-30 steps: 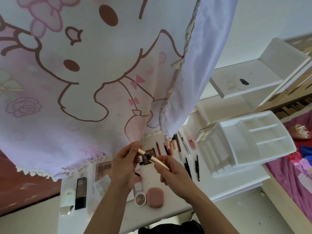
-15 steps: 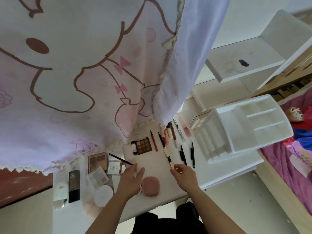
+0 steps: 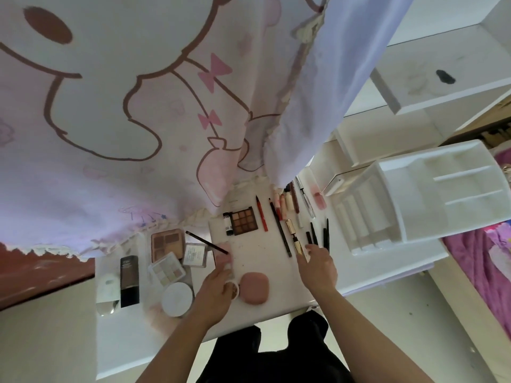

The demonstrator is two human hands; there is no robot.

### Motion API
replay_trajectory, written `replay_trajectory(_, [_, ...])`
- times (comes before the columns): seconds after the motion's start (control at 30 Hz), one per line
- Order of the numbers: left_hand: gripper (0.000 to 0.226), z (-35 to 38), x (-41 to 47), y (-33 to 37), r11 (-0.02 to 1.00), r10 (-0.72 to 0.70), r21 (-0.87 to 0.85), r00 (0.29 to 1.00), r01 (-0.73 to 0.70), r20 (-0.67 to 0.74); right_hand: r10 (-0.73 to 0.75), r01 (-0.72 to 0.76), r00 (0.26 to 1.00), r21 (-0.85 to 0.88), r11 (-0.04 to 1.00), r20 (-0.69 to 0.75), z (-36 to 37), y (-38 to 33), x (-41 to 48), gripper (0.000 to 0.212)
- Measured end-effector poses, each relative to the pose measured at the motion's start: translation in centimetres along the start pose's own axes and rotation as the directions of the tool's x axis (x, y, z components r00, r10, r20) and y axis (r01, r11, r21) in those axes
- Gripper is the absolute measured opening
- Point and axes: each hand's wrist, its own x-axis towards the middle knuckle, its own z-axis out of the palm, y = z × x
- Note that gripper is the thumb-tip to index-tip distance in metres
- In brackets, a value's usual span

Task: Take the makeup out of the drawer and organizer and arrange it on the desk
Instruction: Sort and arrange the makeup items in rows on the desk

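- Left hand (image 3: 218, 280) lies flat, fingers straight, over one round compact (image 3: 233, 291) on the counter (image 3: 124, 341), three palettes (image 3: 167, 243) just left of it.
- One pink puff (image 3: 254, 287).
- Right hand (image 3: 318, 265): fingertips touch one gold tube (image 3: 290, 225); grip unclear.
- One white organizer (image 3: 414, 194).

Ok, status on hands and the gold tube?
Left hand open over small round brown-powder compact. Right hand touching gold cylindrical tube, grip unclear. Tube flat on white desk. Black pencils close beside it.

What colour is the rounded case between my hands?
Dusty pink: the rounded case shows best in the head view.
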Motion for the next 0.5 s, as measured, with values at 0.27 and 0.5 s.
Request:
replay_trajectory(0.27, [0.04,-0.6,-0.4,-1.5,1.0,0.028,-0.008,0.999,-0.028,-0.015,-0.383,0.419,0.895,-0.142,0.897,0.228,4.0,-1.2,-5.6,0.062])
replay_trajectory(0.5, [0.041,-1.4,-0.5,-2.2,0.996,0.082,-0.033,0.997,-0.082,-0.006,-0.467,0.634,0.756,-0.334,0.698,0.46,6.1,-1.8,-6.0,0.093])
